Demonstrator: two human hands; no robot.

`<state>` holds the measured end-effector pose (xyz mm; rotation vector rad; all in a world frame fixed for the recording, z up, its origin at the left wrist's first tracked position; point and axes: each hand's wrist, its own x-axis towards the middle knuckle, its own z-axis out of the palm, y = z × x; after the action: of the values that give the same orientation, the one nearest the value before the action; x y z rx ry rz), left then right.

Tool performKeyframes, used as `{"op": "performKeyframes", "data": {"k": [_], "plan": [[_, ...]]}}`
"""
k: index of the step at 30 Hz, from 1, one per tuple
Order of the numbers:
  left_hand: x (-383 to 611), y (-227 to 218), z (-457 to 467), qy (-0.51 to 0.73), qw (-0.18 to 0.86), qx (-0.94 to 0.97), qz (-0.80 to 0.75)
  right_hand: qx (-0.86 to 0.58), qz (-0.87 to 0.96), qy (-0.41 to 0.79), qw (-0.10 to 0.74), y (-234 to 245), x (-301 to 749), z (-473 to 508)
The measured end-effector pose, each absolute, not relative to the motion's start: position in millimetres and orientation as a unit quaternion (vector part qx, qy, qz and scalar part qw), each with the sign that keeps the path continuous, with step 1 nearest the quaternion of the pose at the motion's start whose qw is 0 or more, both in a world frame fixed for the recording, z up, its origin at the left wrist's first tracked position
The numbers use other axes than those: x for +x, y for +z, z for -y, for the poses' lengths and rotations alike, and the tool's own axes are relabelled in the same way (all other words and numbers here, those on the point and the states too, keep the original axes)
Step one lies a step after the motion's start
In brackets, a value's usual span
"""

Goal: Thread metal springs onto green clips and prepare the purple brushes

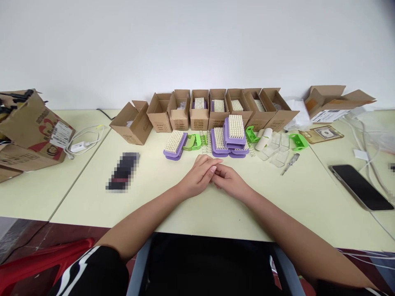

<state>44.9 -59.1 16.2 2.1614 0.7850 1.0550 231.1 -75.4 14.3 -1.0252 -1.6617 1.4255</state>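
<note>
My left hand and my right hand rest together over the table's middle. The left hand's fingers lie pressed together across the right hand's curled fingers, and nothing shows in either. Just beyond them stand purple blocks with cream bristles, stacked in part. To the left lies another purple bristle block, beside green plastic brackets and metal springs. On the right are cream rollers, clear plastic covers, a green bracket and a screwdriver with a clear handle.
Open cardboard boxes line the wall, several holding bristle pieces. A pixelated dark object lies at left, near a large printed carton and white cable. At right are a phone, another open box and more cables.
</note>
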Motion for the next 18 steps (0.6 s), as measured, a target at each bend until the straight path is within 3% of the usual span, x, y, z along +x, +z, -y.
{"op": "performKeyframes", "data": {"k": [3,9,18], "plan": [[46.3,10.3,55.6,0.419,0.344,0.773,-0.33,-0.434,0.641,0.519,0.363,13.8,235.2,70.5],[40.9,-3.8,38.0,0.36,0.633,0.58,-0.364,-0.516,0.666,0.419,0.339,14.8,243.8,69.8],[41.1,-5.3,36.3,0.403,0.718,0.461,-0.331,-0.557,0.688,0.34,0.316,13.2,242.8,69.1]]}}
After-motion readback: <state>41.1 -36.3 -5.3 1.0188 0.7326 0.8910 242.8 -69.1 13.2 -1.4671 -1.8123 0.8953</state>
